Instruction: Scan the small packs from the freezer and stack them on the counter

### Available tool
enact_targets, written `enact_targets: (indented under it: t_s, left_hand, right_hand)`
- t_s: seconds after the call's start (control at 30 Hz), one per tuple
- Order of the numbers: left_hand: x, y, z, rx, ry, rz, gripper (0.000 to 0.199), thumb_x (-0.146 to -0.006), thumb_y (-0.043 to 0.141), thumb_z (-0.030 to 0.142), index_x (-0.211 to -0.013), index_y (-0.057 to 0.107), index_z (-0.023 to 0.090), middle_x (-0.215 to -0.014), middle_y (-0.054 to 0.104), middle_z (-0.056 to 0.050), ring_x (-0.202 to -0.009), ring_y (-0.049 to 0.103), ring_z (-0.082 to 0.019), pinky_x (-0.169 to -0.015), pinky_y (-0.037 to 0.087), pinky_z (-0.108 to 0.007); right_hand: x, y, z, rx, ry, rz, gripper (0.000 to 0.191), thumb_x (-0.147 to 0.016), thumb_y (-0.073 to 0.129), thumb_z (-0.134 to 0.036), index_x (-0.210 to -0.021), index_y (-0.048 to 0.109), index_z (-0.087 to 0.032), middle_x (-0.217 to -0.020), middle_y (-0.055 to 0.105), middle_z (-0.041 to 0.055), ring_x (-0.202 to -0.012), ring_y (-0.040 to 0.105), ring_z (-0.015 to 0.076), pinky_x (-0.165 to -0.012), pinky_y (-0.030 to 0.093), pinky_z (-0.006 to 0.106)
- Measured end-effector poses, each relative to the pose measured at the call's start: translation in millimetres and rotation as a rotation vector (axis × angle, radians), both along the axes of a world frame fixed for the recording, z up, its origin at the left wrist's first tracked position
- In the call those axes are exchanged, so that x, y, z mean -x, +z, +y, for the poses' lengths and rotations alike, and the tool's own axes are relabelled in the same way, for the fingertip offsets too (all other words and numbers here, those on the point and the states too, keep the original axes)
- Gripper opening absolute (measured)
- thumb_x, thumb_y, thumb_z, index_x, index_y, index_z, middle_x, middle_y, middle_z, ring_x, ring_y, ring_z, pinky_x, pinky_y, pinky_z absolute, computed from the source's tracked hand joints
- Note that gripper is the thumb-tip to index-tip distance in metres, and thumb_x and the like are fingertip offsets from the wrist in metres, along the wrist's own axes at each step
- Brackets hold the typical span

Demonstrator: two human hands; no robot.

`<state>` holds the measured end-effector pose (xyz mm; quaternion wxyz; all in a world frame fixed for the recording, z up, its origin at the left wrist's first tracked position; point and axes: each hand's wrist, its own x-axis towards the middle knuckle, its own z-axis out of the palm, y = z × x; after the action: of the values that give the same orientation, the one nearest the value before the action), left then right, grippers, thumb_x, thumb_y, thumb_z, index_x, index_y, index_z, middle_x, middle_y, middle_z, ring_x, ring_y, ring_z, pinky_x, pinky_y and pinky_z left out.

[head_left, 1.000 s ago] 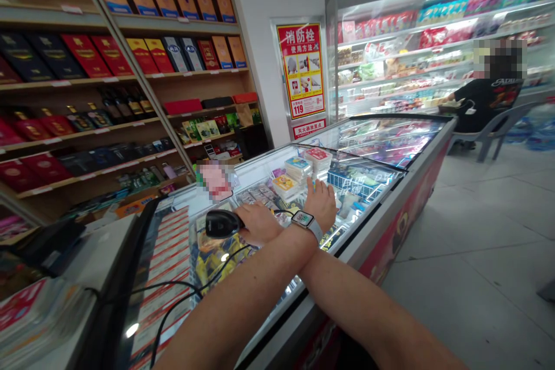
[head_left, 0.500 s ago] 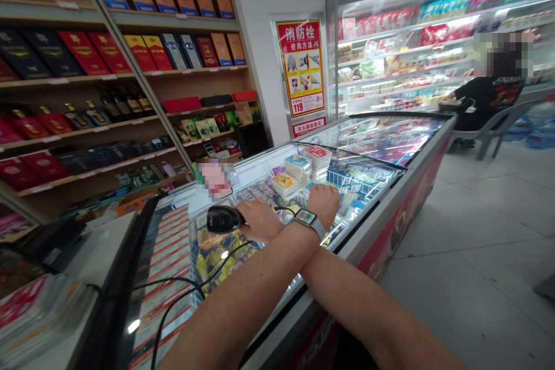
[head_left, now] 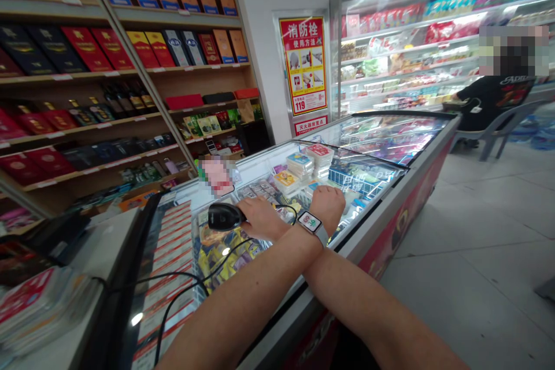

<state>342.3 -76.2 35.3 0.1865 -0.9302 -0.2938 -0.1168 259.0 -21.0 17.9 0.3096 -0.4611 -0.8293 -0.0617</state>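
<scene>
Well, the right hand (head_left: 262, 218) grips a barcode scanner (head_left: 225, 217) at nine o'clock; the left hand (head_left: 326, 205), its grip unclear, rests on the freezer lid (head_left: 373, 133).

The left forearm (head_left: 255, 295) crosses over the right forearm (head_left: 359, 306) at the wrist; the left hand (head_left: 326, 205) curls downward, and the right hand (head_left: 261, 218) lies closed, knuckles up.

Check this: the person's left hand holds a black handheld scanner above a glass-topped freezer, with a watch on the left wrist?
Wrong hand: the head view shows the black handheld scanner in the right hand, not the left hand. The watch and glass-topped freezer are as you said.
</scene>
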Motion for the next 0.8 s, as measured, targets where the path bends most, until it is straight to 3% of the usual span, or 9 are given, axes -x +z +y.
enact_targets:
  t_s: [0.3, 0.5, 0.8]
  left_hand:
    - [10.2, 8.2, -6.7, -0.054, -0.051, -0.041, 0.024, -0.094, 0.037, 0.01, -0.107, 0.057, 0.006, -0.099, 0.063, -0.017, -0.095, 0.061, -0.025, -0.076, 0.046, -0.036]
    - [20.8, 21.6, -13.4, -0.071, -0.082, -0.041, 0.025, -0.095, 0.034, 0.011, -0.109, 0.054, 0.009, -0.103, 0.062, -0.016, -0.097, 0.059, -0.025, -0.077, 0.046, -0.036]
    - [63.3, 41.7, -34.7, -0.048, -0.175, -0.168, 0.025, -0.096, 0.038, 0.015, -0.118, 0.051, 0.017, -0.116, 0.06, -0.009, -0.109, 0.054, -0.02, -0.09, 0.046, -0.032]
  right_hand:
    - [1.0, 1.7, -3.9, 0.007, 0.011, -0.013, 0.023, -0.084, 0.057, -0.024, -0.106, 0.054, -0.018, -0.101, 0.064, 0.0065, -0.098, 0.059, 0.0214, -0.089, 0.04, 0.035]
    - [2.2, 2.8, -6.0, 0.02, 0.016, -0.009, 0.022, -0.084, 0.057, -0.023, -0.105, 0.054, -0.018, -0.102, 0.063, 0.0064, -0.098, 0.058, 0.0213, -0.088, 0.04, 0.035]
    - [1.9, 5.7, -7.0, 0.014, -0.02, -0.04, 0.026, -0.084, 0.06, -0.024, -0.108, 0.055, -0.015, -0.103, 0.063, 0.0059, -0.097, 0.057, 0.0207, -0.088, 0.038, 0.034]
